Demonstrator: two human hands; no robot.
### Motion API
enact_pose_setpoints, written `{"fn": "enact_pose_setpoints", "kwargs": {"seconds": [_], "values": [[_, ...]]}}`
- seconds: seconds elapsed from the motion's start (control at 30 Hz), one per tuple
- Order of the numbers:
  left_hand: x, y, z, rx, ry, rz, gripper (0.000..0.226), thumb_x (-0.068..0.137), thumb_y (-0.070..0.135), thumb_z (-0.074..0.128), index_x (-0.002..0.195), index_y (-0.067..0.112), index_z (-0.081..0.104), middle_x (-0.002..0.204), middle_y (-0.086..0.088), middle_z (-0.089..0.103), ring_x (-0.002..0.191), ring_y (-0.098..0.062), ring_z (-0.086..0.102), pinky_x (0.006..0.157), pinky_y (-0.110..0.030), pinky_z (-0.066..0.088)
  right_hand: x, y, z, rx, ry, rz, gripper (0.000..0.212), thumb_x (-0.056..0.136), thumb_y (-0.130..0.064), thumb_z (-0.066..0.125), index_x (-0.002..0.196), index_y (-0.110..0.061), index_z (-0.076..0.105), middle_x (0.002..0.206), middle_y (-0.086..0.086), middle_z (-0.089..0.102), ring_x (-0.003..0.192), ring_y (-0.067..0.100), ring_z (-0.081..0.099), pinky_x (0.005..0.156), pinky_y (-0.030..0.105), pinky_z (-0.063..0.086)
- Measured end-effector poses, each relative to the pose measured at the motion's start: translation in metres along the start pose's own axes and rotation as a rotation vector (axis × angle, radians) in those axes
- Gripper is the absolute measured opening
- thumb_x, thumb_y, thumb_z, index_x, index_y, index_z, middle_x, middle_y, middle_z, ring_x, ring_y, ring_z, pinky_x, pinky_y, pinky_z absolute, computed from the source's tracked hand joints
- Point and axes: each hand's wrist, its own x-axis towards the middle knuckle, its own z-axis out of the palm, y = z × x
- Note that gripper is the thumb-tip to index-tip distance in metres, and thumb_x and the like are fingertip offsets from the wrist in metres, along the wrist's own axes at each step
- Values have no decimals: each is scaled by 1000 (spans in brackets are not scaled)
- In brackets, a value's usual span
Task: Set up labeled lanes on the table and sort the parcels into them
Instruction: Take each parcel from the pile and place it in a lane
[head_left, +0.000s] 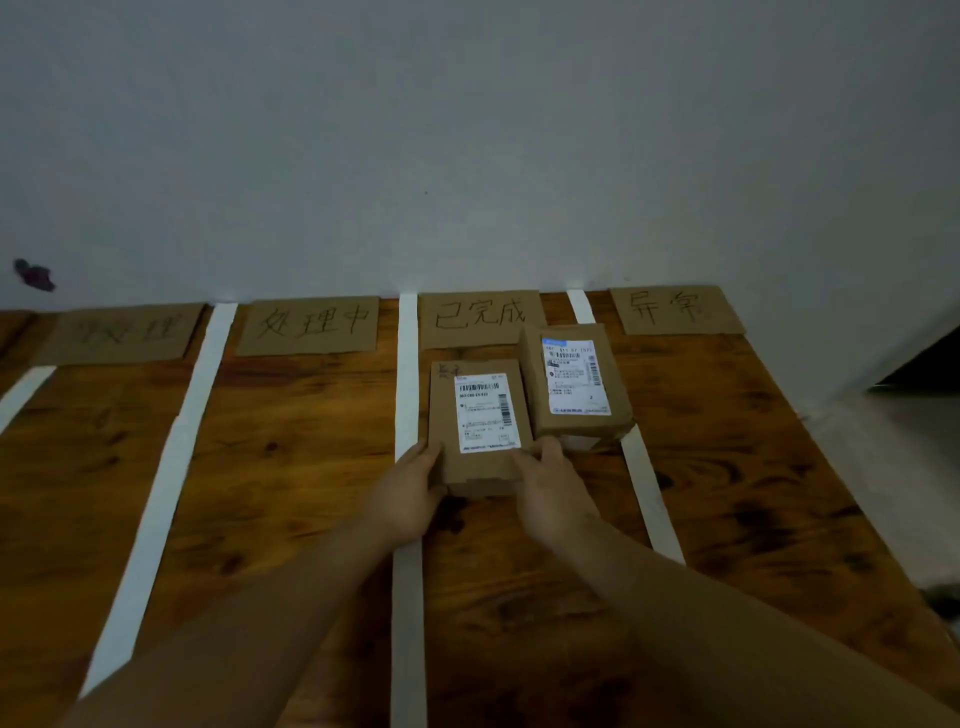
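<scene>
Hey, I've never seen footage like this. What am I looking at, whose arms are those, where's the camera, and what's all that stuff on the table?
No machine here: a person wears one camera on the head, looking forward and down, so the two bare arms are their own. White tape strips split the wooden table into lanes, and a handwritten cardboard sign lies at the far end of each, four in all. Two brown parcels with white shipping labels sit in the third lane from the left. The left hand and right hand hold the nearer parcel by its near corners. The other parcel lies untouched just behind, to the right, its corner reaching the tape.
</scene>
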Motion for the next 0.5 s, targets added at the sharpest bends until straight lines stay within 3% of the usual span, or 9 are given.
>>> {"fn": "enact_pose_setpoints", "kwargs": {"seconds": [0.13, 0.23, 0.43, 0.5], "values": [[9, -2, 0, 126, -89, -46, 70, 91, 26, 55, 149, 22, 16, 156, -3, 19, 142, -24, 17, 113, -36, 21, 9, 4, 7, -13, -163, 30, 59, 94, -11, 52, 147, -14, 28, 147, 10, 19, 132, 29, 30, 112, 38, 30], [2, 0, -19, 138, -73, -142, 75, 91, 37, 55, 150, 26, 11, 158, -3, 8, 145, -25, 2, 115, -40, 11, 11, -4, -3, -50, -182, 17, 62, 93, -16, 52, 148, -14, 23, 146, 12, 22, 130, 30, 29, 107, 39, 32], [-55, -30, -109, 199, 24, -213, 72, 91, 45, 52, 149, 24, 16, 158, -7, 7, 145, -27, 2, 114, -40, 12, 19, -83, -49, -77, -71, -239, 44, 93, -32, 51, 133, -15, 44, 131, 12, 39, 119, 32, 41, 96, 43, 41], [-87, -52, -143, 211, 72, -256, 74, 90, 46, 53, 149, 22, 15, 158, -8, 7, 145, -27, 3, 114, -39, 13, 17, -124, -57, -94, -63, -301, 45, 96, -36, 46, 135, -16, 43, 134, 11, 39, 121, 32, 40, 96, 43, 40]]}}
